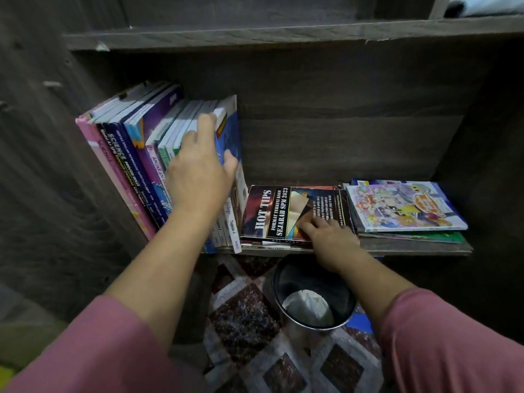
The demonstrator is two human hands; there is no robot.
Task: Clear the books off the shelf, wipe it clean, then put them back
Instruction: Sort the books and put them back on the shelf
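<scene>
- shelf (pixel 425 247) — bears all the books.
- upright row (pixel 133 154) — left end, leaning left on the side wall (pixel 56 171); left hand (pixel 198 171) over its rightmost books.
- HOT TIPS stack (pixel 283 211) — flat, middle, just right of the row; right hand (pixel 331 242) on its front edge.
- second flat stack (pixel 402 207) — right end, beside it.
- bin (pixel 312 302) — on the floor (pixel 249 350), below the shelf's front edge.

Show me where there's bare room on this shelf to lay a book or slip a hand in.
Bare board: only the thin front strip of the shelf before the comic stack. Open air lies above it and the HOT TIPS stack, right of the leaning books. The left end is packed; the flat stacks sit edge to edge.
</scene>
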